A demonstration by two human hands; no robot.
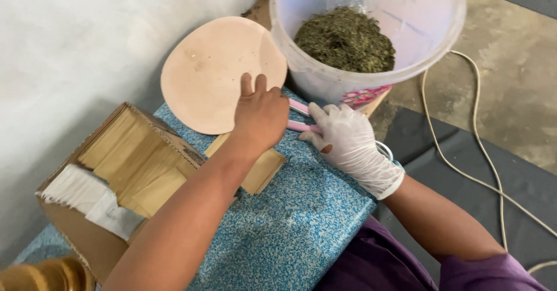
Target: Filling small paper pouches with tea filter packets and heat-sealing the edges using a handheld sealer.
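Note:
My bare left hand (pixel 261 114) lies knuckles up on a small stack of brown paper pouches (pixel 264 172), fingers curled down over its far end. My right hand (pixel 348 143), in a white glove, closes on a pink two-armed clamp tool (pixel 301 117) right beside the left hand. Both rest on a blue speckled board (pixel 290 227) across my lap. What sits between the pink arms is hidden by my left hand.
A translucent bucket (pixel 325 82) of dried green leaves (pixel 348 38) stands just beyond my hands. A round peach lid (pixel 209 76) leans against the wall. A cardboard box (pixel 81 233) at left holds brown and white pouches. A pale cable (pixel 481 152) runs over the dark mat at right.

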